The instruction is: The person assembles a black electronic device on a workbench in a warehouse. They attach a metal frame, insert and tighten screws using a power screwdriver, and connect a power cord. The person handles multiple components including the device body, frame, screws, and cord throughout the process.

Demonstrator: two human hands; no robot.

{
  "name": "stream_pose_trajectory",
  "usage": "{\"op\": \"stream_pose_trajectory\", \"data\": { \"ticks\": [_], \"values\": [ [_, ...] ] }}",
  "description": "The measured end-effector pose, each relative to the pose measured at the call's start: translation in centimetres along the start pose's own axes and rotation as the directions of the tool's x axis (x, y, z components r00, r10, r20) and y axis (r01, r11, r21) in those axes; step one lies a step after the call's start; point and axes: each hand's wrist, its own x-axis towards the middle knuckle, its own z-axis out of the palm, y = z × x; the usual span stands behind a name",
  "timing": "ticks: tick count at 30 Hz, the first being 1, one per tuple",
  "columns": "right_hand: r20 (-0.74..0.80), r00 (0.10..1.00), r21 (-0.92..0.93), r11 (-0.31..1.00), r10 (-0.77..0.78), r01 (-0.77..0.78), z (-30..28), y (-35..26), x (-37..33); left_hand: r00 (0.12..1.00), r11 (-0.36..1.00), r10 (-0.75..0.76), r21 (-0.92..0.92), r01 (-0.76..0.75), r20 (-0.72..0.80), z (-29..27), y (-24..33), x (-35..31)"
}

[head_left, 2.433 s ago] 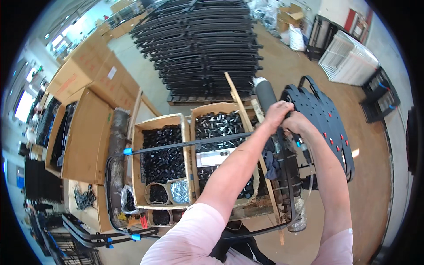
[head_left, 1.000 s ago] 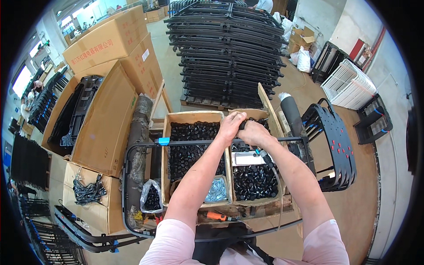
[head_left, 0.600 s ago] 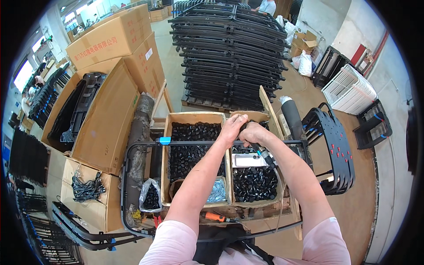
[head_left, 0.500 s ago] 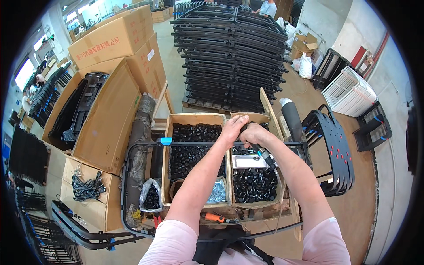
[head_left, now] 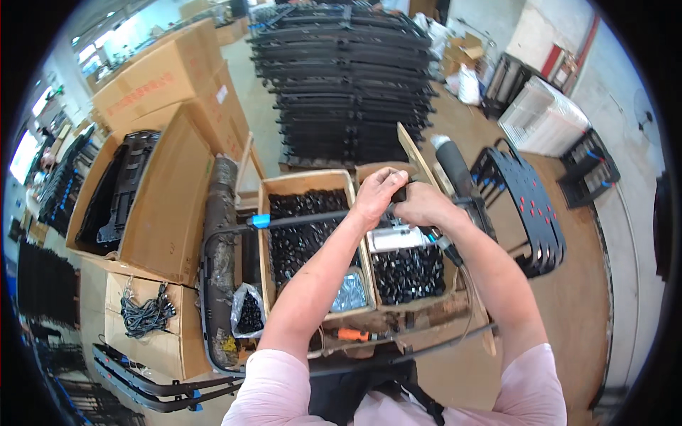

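Both hands are close together over the far end of the right-hand parts box. My right hand (head_left: 425,204) is wrapped round a power screwdriver (head_left: 447,248), whose silver and black tail with a hose slants out below the palm. My left hand (head_left: 380,193) is closed, its fingers pinched at the front of my right hand; a small dark piece shows between the two, too hidden to name. Under my wrists runs a black tubular frame (head_left: 305,221) with blue tape (head_left: 261,221) on its far bar. A silvery-white box-like piece (head_left: 398,239) lies just below my hands.
Black caps fill the left box (head_left: 302,245) and right box (head_left: 408,277); a small tray holds screws (head_left: 348,292). An orange-handled tool (head_left: 353,334) lies nearer me. Cartons (head_left: 170,206) stand left, stacked black frames (head_left: 348,92) ahead, a black slotted panel (head_left: 526,206) right.
My view has turned slightly, shifting the scene left and up. Both hands stay together at the same place; the screwdriver's tail has swung a little to the right.
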Motion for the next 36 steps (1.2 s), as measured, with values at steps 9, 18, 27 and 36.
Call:
{"op": "stream_pose_trajectory", "data": {
  "ticks": [9, 18, 27, 36],
  "values": [
    [0.158, 0.984, -0.108, 0.992, 0.079, -0.062, 9.0, 6.1, -22.2, 0.927, 0.955, -0.261, -0.069, 0.289, 0.269, 9.7, -7.3, -21.7],
    [0.198, 0.980, -0.015, 1.000, 0.017, -0.015, 13.2, 8.2, -30.3, 0.914, 0.929, -0.318, -0.110, 0.354, 0.253, 12.5, -9.1, -30.2],
    [0.153, 0.979, 0.049, 0.991, -0.131, 0.125, 16.4, 9.1, -32.0, 0.978, 0.980, -0.201, 0.006, 0.201, 0.054, 12.7, -10.0, -34.7],
    [0.142, 0.979, 0.039, 0.989, -0.148, 0.144, 17.2, 9.4, -33.1, 0.990, 0.990, -0.144, -0.010, 0.144, 0.006, 13.2, -10.9, -36.5]
  ]
}}
